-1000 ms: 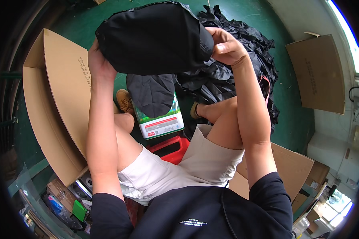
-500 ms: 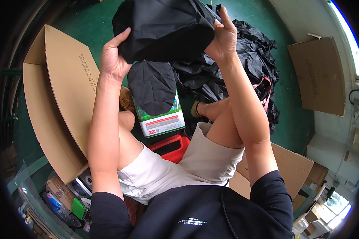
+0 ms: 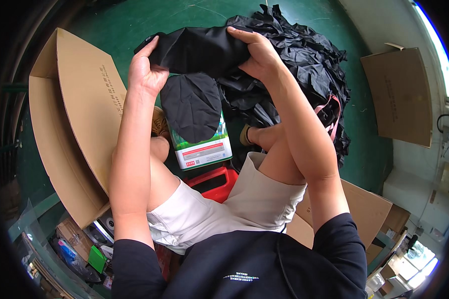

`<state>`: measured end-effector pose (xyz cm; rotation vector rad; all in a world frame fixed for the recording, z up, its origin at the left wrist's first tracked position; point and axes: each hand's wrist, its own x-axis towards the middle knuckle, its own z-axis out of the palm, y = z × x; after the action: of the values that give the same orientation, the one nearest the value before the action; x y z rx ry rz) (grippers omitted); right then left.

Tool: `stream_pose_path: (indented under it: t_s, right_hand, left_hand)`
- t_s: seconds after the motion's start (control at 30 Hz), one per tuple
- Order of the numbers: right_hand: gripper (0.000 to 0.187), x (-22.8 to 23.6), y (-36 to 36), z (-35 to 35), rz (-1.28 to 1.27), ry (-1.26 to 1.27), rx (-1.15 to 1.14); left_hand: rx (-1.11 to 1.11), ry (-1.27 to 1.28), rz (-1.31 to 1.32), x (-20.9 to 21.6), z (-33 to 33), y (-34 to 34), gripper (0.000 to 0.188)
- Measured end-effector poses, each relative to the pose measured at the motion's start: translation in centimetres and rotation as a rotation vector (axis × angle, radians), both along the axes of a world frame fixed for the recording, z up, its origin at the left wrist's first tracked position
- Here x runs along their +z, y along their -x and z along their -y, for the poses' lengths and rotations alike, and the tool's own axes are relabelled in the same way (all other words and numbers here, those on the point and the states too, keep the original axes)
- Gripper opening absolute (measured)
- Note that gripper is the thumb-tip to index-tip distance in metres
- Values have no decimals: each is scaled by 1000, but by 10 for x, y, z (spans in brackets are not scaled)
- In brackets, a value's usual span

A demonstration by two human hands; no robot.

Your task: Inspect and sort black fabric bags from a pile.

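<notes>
Between my hands a piece of black fabric (image 3: 199,50) is stretched, gathered into a flatter band and held out in front of me. My left hand (image 3: 147,70) grips its left end, thumb on top. The right end is pinched in my right hand (image 3: 259,52), thumb also on top; the fingers underneath are partly hidden. Just below the held cloth, a flat rounded black fabric piece (image 3: 192,107) lies on a white and green box-shaped container (image 3: 204,153) between my feet. A large heap of crumpled black fabric (image 3: 304,65) spreads over the floor beyond my right hand.
An open cardboard box (image 3: 85,114) stands close at my left. Another cardboard box (image 3: 399,97) is by the wall at the far right. A red plastic item (image 3: 217,184) sits between my legs. A pink strap (image 3: 332,112) lies on the heap. Green floor (image 3: 194,15) surrounds everything.
The held fabric has gone from a wide spread sheet to a narrower, folded band. My right hand has moved left and its thumb has come down onto the cloth. The lower piece stays put.
</notes>
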<state>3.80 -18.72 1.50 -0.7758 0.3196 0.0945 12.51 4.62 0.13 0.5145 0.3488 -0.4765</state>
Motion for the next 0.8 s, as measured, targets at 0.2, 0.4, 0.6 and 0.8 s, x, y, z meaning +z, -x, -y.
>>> stream_pose_path:
  t_s: [0.2,0.4,0.6,0.8]
  right_hand:
    - [23,-11,-5,-15,-175,-93,-49]
    - [18,-26,-30,-18,-229,-1,-87]
    - [17,-27,-58,-23,187,-109,-200]
    - [33,-91,-55,-34,-202,181,-223]
  left_hand:
    - [-157,-195,-109,-1,3,3,23]
    - [-167,-234,-156,-37,13,-31,19]
    - [85,-254,274,-22,15,-41,25]
    - [99,-420,64,-97,8,-40,44]
